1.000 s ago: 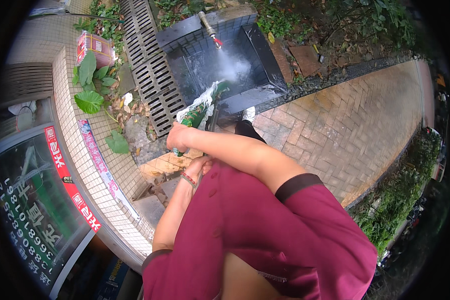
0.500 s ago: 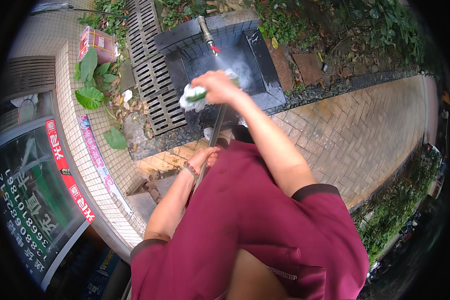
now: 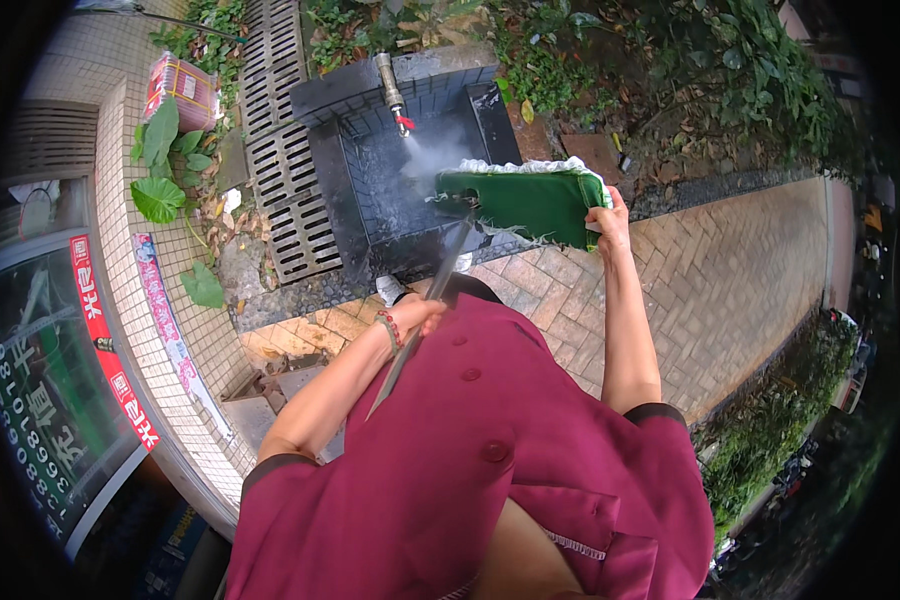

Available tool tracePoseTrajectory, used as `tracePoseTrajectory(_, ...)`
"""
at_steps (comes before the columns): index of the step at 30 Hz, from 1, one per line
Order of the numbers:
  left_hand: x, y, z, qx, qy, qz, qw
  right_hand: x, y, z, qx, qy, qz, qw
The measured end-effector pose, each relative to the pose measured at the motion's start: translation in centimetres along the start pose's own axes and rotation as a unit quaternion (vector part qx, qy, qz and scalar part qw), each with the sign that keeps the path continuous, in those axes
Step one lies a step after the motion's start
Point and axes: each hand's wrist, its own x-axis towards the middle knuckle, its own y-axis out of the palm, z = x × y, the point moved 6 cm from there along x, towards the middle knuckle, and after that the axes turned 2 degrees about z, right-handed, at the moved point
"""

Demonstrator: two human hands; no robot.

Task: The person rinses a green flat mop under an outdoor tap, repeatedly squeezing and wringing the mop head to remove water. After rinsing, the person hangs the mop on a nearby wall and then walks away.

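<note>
Brick paving (image 3: 740, 265) flanks the dark basin (image 3: 338, 205), and above its right rim stretches the green mop pad (image 3: 535, 203), stiff-backed but slippery, I'd guess, best held by the end the right hand (image 3: 613, 224) pinches, while the left hand (image 3: 420, 316) wraps the pole (image 3: 452, 258)

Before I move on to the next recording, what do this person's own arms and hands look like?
The sleeves are short and maroon, ending in dark cuffs, with the forearms bare below. The left hand is ungloved, with a bracelet of mostly red beads at its wrist. The right hand is also ungloved, its wrist bare.
</note>
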Motion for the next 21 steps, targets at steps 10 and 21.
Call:
tracePoseTrajectory(10, -8.1, 4.7, -2.8, 0.013, 0.063, 0.011, 0.998, 5.3, -8.3, 7.2, 0.036, -0.012, -0.068, 0.997)
tracePoseTrajectory(21, 3.1, 0.9, -1.3, 0.055, -0.016, 0.042, 0.997, -4.7, -1.9, -2.0, -0.002, -0.032, -0.073, 0.997)
